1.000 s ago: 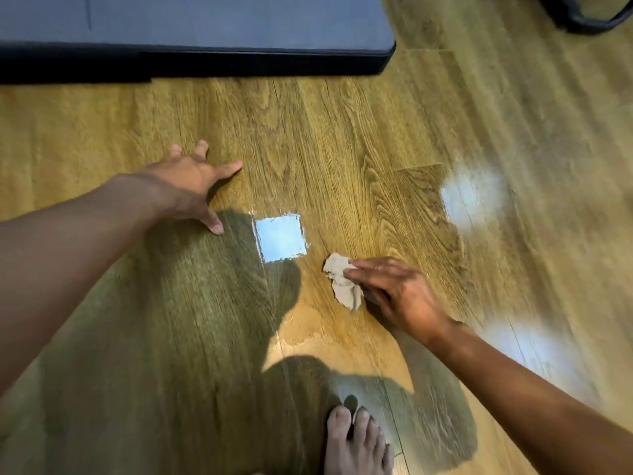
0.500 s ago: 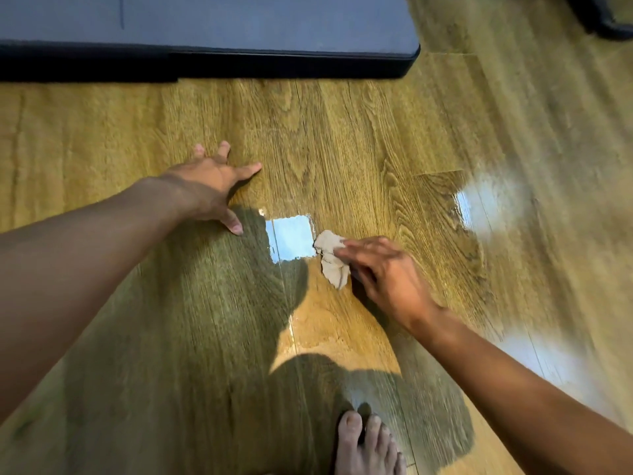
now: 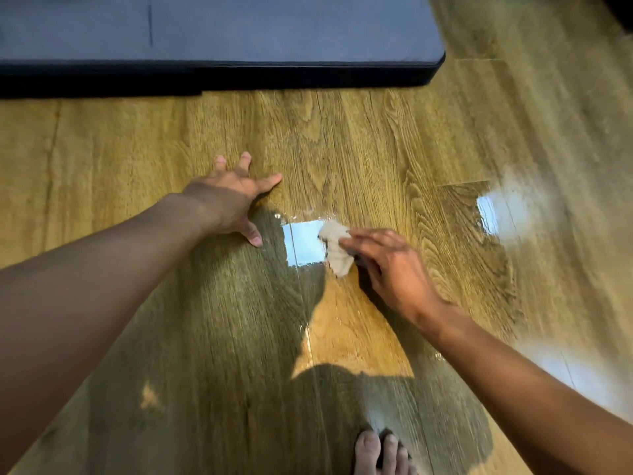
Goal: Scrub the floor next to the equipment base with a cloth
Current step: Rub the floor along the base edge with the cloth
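Beige cloth (image 3: 337, 250) lies under fingertips of the right grip (image 3: 394, 269).

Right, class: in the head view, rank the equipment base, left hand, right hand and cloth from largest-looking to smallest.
1. equipment base, largest by far, though cut off by the frame.
2. left hand and right hand look alike; not ranked.
3. cloth, smallest, partly covered by the right hand.
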The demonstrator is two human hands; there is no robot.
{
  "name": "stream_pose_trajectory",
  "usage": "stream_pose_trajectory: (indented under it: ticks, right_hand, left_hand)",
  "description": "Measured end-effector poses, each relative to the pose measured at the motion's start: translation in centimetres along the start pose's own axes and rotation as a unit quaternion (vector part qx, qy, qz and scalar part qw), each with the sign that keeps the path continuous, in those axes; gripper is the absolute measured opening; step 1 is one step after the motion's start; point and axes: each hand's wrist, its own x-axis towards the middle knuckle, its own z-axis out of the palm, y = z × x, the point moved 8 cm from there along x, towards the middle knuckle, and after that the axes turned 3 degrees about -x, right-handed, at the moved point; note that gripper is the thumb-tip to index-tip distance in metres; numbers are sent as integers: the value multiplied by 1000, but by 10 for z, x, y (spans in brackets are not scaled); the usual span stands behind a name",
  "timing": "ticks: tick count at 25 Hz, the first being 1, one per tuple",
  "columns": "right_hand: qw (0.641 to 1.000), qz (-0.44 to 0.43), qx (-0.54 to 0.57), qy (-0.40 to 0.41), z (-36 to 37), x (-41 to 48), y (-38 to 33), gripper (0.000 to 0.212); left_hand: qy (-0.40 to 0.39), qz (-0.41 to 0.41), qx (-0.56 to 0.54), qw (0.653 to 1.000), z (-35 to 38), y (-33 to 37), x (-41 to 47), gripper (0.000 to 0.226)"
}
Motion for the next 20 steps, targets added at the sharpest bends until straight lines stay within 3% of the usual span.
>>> stream_pose_trajectory:
  ticks: [4,9,12,15,20]
  right_hand:
    - [998,-55,-12,-24,-2,26,-2,39]
    - [999,21,19,19,-16,93,26,37]
    - [999,-26,-26,5,-3,57,0,36]
    - [995,-82,-44,-27,-9,87,4,33]
    - [998,53,3,29,-21,141,34,33]
  left_hand:
    - [-6,-3,-8,1000,2,0,1,117]
    - [-7,-4,-11,1000,1,0,0,117]
    - [-7,-3,-19,1000,4,0,2,117]
    - [-7,0,-16,1000,6,1,3,116]
    - [-8,2,-12,1000,7,0,4,115]
